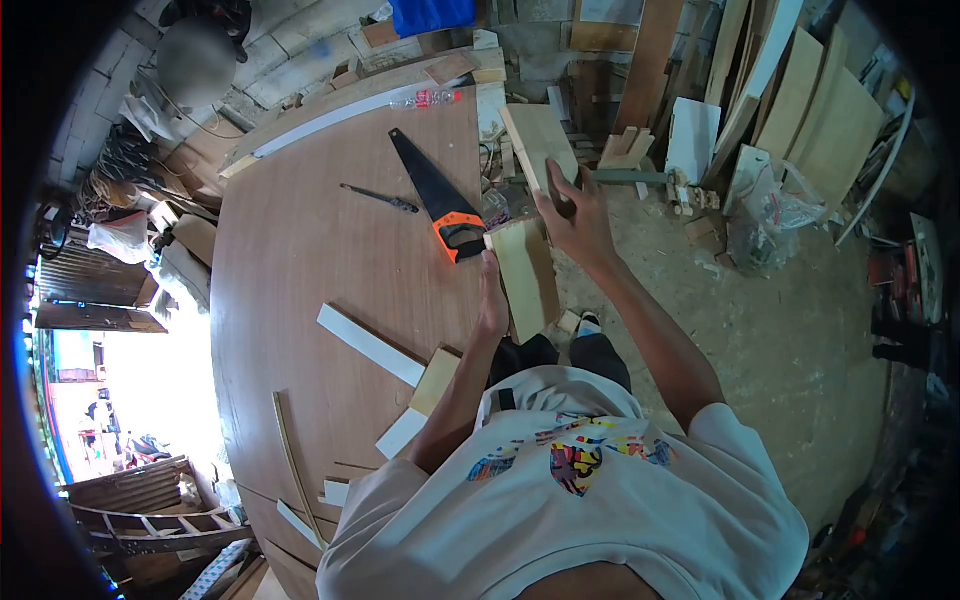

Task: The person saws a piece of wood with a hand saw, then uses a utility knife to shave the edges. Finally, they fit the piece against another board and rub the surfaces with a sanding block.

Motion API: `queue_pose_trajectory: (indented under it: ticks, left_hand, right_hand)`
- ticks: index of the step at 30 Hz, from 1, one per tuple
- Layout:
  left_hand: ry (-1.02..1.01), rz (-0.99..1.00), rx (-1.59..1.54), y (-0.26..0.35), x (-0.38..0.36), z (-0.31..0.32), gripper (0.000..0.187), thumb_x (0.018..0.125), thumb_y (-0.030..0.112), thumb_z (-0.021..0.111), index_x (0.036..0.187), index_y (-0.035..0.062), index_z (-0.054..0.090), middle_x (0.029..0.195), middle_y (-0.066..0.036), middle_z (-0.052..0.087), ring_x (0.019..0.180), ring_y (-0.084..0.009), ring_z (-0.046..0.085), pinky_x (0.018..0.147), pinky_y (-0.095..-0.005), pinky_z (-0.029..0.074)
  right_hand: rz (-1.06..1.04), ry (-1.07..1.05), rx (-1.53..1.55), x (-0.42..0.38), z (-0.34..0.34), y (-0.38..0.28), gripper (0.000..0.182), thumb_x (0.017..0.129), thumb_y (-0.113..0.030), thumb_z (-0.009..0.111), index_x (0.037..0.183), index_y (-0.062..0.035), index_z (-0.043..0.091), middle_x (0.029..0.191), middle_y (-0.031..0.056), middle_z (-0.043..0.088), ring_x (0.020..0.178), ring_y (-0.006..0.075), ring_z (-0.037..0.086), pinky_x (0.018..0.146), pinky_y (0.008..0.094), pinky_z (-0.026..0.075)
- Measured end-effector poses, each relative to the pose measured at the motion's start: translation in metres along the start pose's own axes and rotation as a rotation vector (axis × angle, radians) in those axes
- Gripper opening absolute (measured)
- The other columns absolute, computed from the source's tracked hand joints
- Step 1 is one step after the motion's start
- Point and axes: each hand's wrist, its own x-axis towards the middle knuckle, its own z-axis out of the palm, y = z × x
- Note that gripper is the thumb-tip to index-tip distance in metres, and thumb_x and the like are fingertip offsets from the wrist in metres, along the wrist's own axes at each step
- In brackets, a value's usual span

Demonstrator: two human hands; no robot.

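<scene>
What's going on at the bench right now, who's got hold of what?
A person stands at the edge of a large wooden table, holding a light wooden board upright-ish against the table edge. The left hand lies flat along its near side, while the right hand grips near its top. A handsaw with an orange handle lies untouched on the table just beside the board, with a long metal ruler farther back.

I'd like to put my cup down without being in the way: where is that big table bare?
Bare wood lies mid-table, between the handsaw, the long metal straightedge and the white strip. It is crowded at the right edge, where the left hand and right hand handle a board, and among the offcuts below.
</scene>
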Motion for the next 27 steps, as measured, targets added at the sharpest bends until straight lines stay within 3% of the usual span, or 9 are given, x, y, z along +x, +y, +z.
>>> queue_pose_trajectory:
  ticks: [6,9,11,17,21,23,24,25,27]
  left_hand:
    - [0.051,0.053,0.298,0.012,-0.005,0.005,0.066,0.1,0.054,0.023,0.12,-0.0016,0.054,0.103,-0.01,0.063,0.097,-0.0173,0.057,0.084,-0.0321,0.046]
    - [0.205,0.091,0.388,0.018,-0.016,0.014,0.066,0.098,0.055,0.026,0.113,-0.0023,0.056,0.096,-0.008,0.063,0.09,-0.0144,0.055,0.077,-0.0318,0.046]
    - [0.009,0.15,0.486,0.021,-0.018,-0.003,0.068,0.096,0.06,0.03,0.108,-0.0013,0.058,0.09,-0.006,0.06,0.084,-0.0126,0.052,0.071,-0.0306,0.044]
    - [0.071,0.211,0.443,0.028,-0.011,0.008,0.07,0.093,0.064,0.031,0.091,-0.0015,0.057,0.075,-0.004,0.056,0.074,-0.0112,0.048,0.063,-0.0309,0.041]
    - [0.041,0.237,0.48,0.02,-0.011,-0.004,0.069,0.095,0.061,0.029,0.096,-0.0018,0.059,0.077,-0.005,0.058,0.075,-0.0114,0.051,0.064,-0.0315,0.043]
    - [0.126,0.183,0.254,0.025,-0.007,0.004,0.068,0.097,0.057,0.027,0.103,-0.002,0.06,0.083,-0.007,0.062,0.079,-0.0131,0.055,0.068,-0.0314,0.046]
    - [0.081,0.062,0.32,0.026,-0.009,-0.004,0.067,0.098,0.054,0.025,0.112,-0.0019,0.059,0.095,-0.009,0.064,0.087,-0.0145,0.057,0.075,-0.0307,0.048]
    - [0.081,0.06,0.321,0.027,-0.01,-0.002,0.067,0.098,0.054,0.025,0.112,-0.0019,0.059,0.095,-0.009,0.064,0.087,-0.0145,0.057,0.075,-0.0307,0.048]
    - [0.028,0.357,0.442,0.025,-0.006,0.007,0.07,0.098,0.057,0.022,0.121,-0.0009,0.054,0.105,-0.01,0.063,0.095,-0.0151,0.057,0.08,-0.0297,0.048]
  right_hand:
    - [-0.372,-0.048,0.056,-0.042,-0.016,-0.036,0.052,0.081,-0.024,0.068,0.13,-0.0084,0.056,0.133,0.0267,0.042,0.12,0.0393,0.042,0.104,0.0443,0.033]
    - [-0.209,-0.063,0.019,-0.028,-0.012,-0.017,0.049,0.084,-0.022,0.065,0.129,-0.0055,0.056,0.13,0.026,0.045,0.119,0.037,0.044,0.102,0.0447,0.034]
    - [0.246,-0.145,0.394,-0.017,-0.021,-0.015,0.047,0.084,-0.021,0.064,0.127,-0.0037,0.057,0.129,0.0267,0.046,0.116,0.0361,0.047,0.101,0.044,0.036]
    - [-0.487,0.021,-0.069,-0.051,-0.031,-0.043,0.047,0.082,-0.019,0.065,0.126,-0.0034,0.058,0.129,0.0303,0.045,0.11,0.0339,0.052,0.084,0.034,0.048]
    - [0.18,-0.193,0.265,-0.026,-0.034,-0.018,0.047,0.083,-0.019,0.065,0.127,-0.0052,0.057,0.126,0.0284,0.048,0.106,0.0335,0.055,0.084,0.0337,0.047]
    - [-0.043,-0.007,0.19,-0.036,-0.033,-0.019,0.047,0.083,-0.02,0.065,0.127,-0.0061,0.058,0.124,0.0281,0.049,0.1,0.0329,0.056,0.084,0.033,0.047]
    - [-0.145,-0.018,0.148,-0.048,-0.033,-0.03,0.057,0.08,-0.029,0.066,0.131,-0.0062,0.054,0.125,0.0344,0.045,0.117,0.0442,0.043,0.098,0.0467,0.038]
    - [-0.143,-0.017,0.149,-0.055,-0.034,-0.041,0.057,0.08,-0.029,0.066,0.131,-0.0062,0.054,0.125,0.0344,0.045,0.117,0.0442,0.043,0.098,0.0467,0.038]
    - [-0.451,-0.092,0.022,-0.062,-0.035,-0.057,0.057,0.079,-0.03,0.066,0.13,-0.0069,0.055,0.127,0.0349,0.043,0.12,0.0469,0.04,0.1,0.0488,0.036]
